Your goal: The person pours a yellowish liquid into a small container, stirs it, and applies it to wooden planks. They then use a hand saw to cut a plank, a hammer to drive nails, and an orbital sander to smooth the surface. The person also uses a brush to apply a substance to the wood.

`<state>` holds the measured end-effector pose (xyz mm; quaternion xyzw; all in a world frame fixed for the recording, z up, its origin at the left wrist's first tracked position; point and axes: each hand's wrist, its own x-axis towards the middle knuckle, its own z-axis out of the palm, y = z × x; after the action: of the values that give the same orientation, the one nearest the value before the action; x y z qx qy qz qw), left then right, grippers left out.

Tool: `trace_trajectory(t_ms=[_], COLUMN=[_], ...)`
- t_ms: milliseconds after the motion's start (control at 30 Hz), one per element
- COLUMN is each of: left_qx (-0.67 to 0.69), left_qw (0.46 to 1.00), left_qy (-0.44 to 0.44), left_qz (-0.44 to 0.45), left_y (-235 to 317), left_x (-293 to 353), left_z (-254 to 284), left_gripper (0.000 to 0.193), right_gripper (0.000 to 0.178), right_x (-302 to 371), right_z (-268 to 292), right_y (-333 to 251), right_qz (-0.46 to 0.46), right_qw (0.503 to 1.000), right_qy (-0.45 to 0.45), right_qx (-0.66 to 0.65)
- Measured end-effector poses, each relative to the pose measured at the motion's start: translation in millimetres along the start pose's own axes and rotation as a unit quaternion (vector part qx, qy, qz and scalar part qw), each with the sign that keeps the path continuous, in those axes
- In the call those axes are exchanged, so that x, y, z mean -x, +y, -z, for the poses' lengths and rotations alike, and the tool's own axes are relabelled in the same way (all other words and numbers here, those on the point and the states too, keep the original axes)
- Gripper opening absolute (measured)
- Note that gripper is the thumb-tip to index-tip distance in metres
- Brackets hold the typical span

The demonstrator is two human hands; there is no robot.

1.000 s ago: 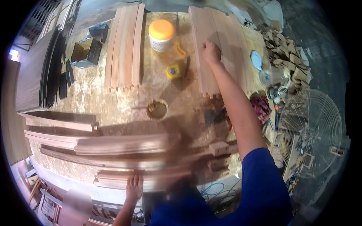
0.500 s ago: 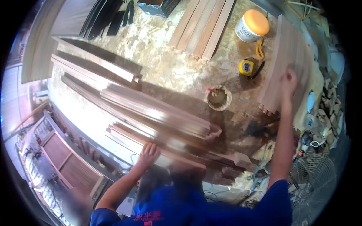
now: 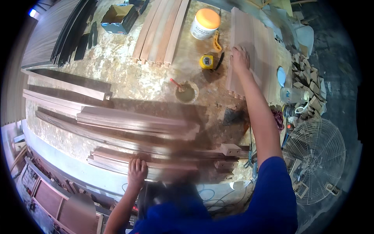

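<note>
My left hand (image 3: 137,171) lies over the edge of the nearest bundle of wooden strips (image 3: 111,158), its fingers stretched across the top. Over at the right, my right hand (image 3: 239,59) grips the left edge of a wooden slat in a side-by-side row of pale brown slats (image 3: 259,58), its fingers curled on the wood. Left of this hand lie a yellow tape measure (image 3: 206,61) and a yellow-handled cutter knife (image 3: 217,42). Behind them stands a white tub with an orange lid (image 3: 205,24). A small bowl of brownish paste (image 3: 187,93) holds a red-tipped stick.
Long wooden rails (image 3: 132,121) lie across the table's left and middle. More slats (image 3: 161,33) sit at the back, beside an open cardboard box (image 3: 119,18) and black strips (image 3: 72,31). A wire-caged fan (image 3: 313,162) and a clear jar (image 3: 292,95) are at the right.
My view has shifted to the right. My right hand has moved from above the slats to their left edge and closed there. My left hand stays on the near strips.
</note>
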<state>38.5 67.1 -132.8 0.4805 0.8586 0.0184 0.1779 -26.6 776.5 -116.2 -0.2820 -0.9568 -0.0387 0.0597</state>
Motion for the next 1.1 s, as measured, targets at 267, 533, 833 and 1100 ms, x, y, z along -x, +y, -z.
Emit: trace_trajectory(t_ms=[267, 533, 833, 1100], left_qx=[0.016, 0.026, -0.040, -0.052], left_qw=[1.000, 0.999, 0.999, 0.995], left_qy=[0.007, -0.008, -0.016, 0.087], left_qz=[0.025, 0.018, -0.032, 0.007], left_y=[3, 4, -6, -5], left_x=[-4, -11, 8, 14], left_z=[4, 14, 1, -15], left_gripper=[0.051, 0.052, 0.045, 0.044], right_gripper=[0.024, 0.021, 0.021, 0.017], right_x=[-60, -63, 51, 299], right_z=[-33, -44, 14, 148], right_y=[4, 7, -22, -336], right_qz=[0.076, 0.107, -0.102, -0.021], right_qw=[0.976, 0.985, 0.935, 0.778], right_qy=[-0.108, -0.114, 0.020, -0.237], right_qx=[0.172, 0.076, -0.339, -0.581])
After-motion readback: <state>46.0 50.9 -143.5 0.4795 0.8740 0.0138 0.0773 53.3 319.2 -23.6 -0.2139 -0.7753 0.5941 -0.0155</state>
